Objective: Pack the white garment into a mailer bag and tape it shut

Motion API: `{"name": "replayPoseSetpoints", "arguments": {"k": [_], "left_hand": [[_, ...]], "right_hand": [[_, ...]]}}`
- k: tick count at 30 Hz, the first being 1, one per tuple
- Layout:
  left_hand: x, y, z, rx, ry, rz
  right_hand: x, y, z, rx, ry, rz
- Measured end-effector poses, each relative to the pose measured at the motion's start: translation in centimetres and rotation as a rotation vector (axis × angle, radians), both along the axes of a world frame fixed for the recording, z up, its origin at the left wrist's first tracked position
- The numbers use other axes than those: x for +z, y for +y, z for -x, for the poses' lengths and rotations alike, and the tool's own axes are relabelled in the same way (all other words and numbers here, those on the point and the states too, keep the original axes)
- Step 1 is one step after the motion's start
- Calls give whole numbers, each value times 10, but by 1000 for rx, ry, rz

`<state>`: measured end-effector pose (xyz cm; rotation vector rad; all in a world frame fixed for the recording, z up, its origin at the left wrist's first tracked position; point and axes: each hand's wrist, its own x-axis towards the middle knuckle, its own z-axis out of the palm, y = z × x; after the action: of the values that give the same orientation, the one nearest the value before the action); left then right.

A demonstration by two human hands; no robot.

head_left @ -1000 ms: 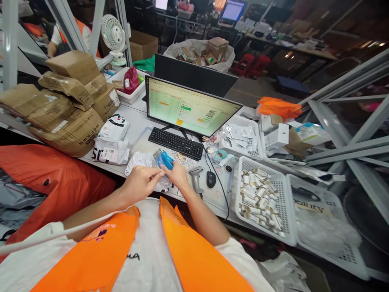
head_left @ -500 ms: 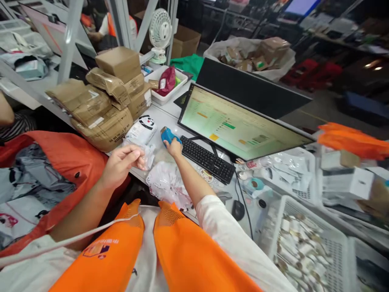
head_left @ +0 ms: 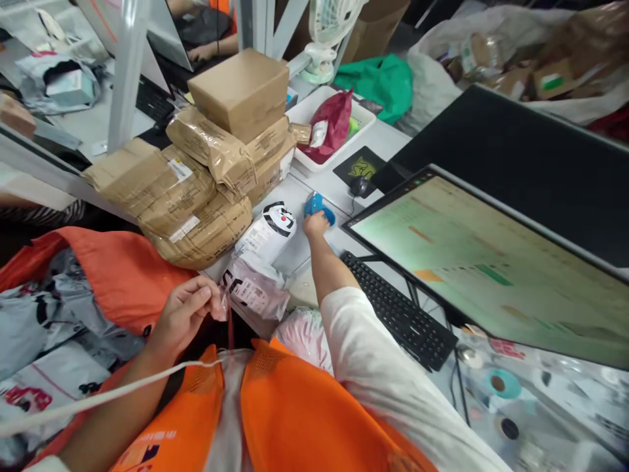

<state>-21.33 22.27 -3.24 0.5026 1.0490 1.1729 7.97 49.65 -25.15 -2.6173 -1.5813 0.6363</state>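
Observation:
My right hand (head_left: 317,224) is stretched out over the desk and wrapped round a blue handheld device (head_left: 319,208) that looks like a barcode scanner. My left hand (head_left: 196,305) is closed in a pinch at the near edge of a pale pink plastic parcel bag (head_left: 255,285) with a printed label. A sliver of clear plastic shows by its fingertips. Just beyond that bag lies a white parcel bag (head_left: 268,229) with a black panda-like print. Another crumpled pale bag (head_left: 305,335) is partly hidden by my right arm and orange vest.
Brown cardboard parcels (head_left: 196,183) are stacked at the left. Behind them stand a white tray (head_left: 361,124) and a fan (head_left: 329,39). A keyboard (head_left: 400,311) and monitor (head_left: 491,262) are at the right. An orange-red sack (head_left: 105,269) holds several grey bags.
My right hand has carried the blue device farther away, toward the mouse pad. The pale pink bag now lies flatter with its label showing. My view has turned left and closer.

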Motion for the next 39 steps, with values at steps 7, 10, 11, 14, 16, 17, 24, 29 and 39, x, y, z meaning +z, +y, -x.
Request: {"name": "replayPoseSetpoints", "arguments": {"k": [7,10,11,14,16,17,24,29,39], "left_hand": [[-12,22,4,-26,-55,41],[-12,25,-3,-45,-113,22],[-11,25,-6,-53,-133,14],[-8,24,-22,-95,-205,-6],[-6,21,-37,-124,-266,-15],[-5,18,-46,-134,-297,-19],[13,-27,-127,-149,-416,61],[52,-75,-172,-169,-573,104],[58,-160,-185,-206,-371,16]], "right_hand": [[-4,36,7,80,61,-51],[23,16,20,139,127,-156],[37,-1,25,173,239,-215],[84,-92,37,284,949,-280],[115,-173,39,283,1398,-114],[127,-214,39,268,1547,-30],[161,-396,27,20,1683,-199],[180,-435,-1,10,1660,-384],[231,-461,-60,0,2198,32]]}}
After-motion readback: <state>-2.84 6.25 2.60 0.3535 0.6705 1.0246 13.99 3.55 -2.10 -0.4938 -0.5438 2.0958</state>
